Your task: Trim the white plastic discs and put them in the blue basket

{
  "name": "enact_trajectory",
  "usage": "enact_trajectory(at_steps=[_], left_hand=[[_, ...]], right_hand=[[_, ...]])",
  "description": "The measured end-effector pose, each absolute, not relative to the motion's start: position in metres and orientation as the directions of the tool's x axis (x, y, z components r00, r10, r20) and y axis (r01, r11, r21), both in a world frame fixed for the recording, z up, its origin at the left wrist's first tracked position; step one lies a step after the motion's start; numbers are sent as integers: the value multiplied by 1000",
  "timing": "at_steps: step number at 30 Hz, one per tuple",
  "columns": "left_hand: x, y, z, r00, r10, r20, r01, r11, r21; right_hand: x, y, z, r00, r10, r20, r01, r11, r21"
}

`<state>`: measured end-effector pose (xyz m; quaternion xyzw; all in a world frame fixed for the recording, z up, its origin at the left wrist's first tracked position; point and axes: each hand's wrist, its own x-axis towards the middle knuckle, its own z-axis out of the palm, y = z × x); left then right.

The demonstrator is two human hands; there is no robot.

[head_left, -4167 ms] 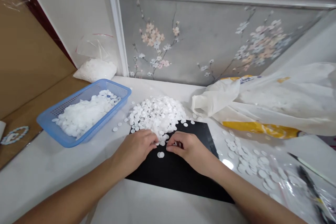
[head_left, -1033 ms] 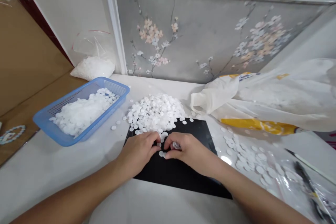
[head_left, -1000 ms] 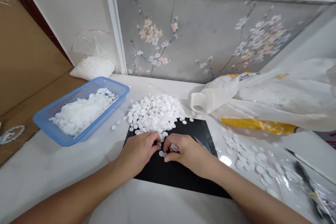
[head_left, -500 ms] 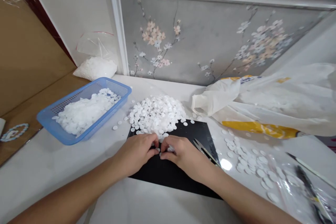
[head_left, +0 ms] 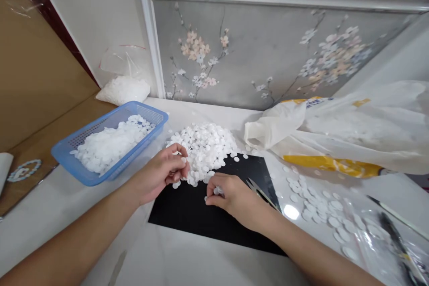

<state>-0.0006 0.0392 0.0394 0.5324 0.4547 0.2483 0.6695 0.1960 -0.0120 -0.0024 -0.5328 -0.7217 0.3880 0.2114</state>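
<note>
A heap of small white round discs (head_left: 208,143) lies at the back of a black mat (head_left: 187,214). My left hand (head_left: 167,170) is over the heap's left edge, its fingers curled and pinching one white disc at the tips. Above the middle of the mat, my right hand (head_left: 228,192) is closed, with thumb and forefinger on a white disc and more discs showing inside the curled fingers. Left of the heap stands a blue plastic basket (head_left: 72,167) holding many white discs.
Tweezers (head_left: 263,193) lie on the mat's right side. Loose discs (head_left: 313,203) spread right of it, near a clear bag and a dark-handled tool (head_left: 392,232). A white-and-yellow plastic bag (head_left: 335,143) fills the back right. A filled clear bag (head_left: 124,89) stands behind the basket.
My left hand has moved left and up, away from my right hand, with a disc at its fingertips. My right hand has stayed nearly in place.
</note>
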Motion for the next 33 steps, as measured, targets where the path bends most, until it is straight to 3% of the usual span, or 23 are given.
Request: enact_trajectory(at_steps=[5, 8, 11, 14, 18, 22, 28, 33], left_hand=[[-3, 38, 23, 400, 834, -380, 336, 253, 907], [-2, 38, 17, 392, 878, -274, 461, 70, 885], [4, 35, 10, 447, 887, -114, 628, -221, 747], [10, 27, 2, 515, 856, -38, 713, -404, 573], [13, 15, -2, 634, 772, -49, 676, -522, 521], [4, 16, 1, 577, 813, -76, 721, -464, 515], [-11, 29, 5, 461, 879, -120, 610, -216, 762], [-9, 27, 8, 434, 885, -171, 663, -185, 726]], right_hand=[[194, -13, -2, -319, 931, -176, 625, 67, -778], [195, -13, -2, -358, 918, -169, 618, 97, -780], [199, -11, -2, -385, 909, -161, 588, 107, -802], [208, -5, -5, -338, 922, -191, 469, -11, -883], [220, 4, -10, -262, 952, -160, 320, -71, -945], [219, 4, -14, -202, 973, -110, 513, 9, -858], [212, -1, -14, -267, 964, -17, 638, 163, -753], [214, -2, -13, -367, 930, -2, 654, 256, -712]])
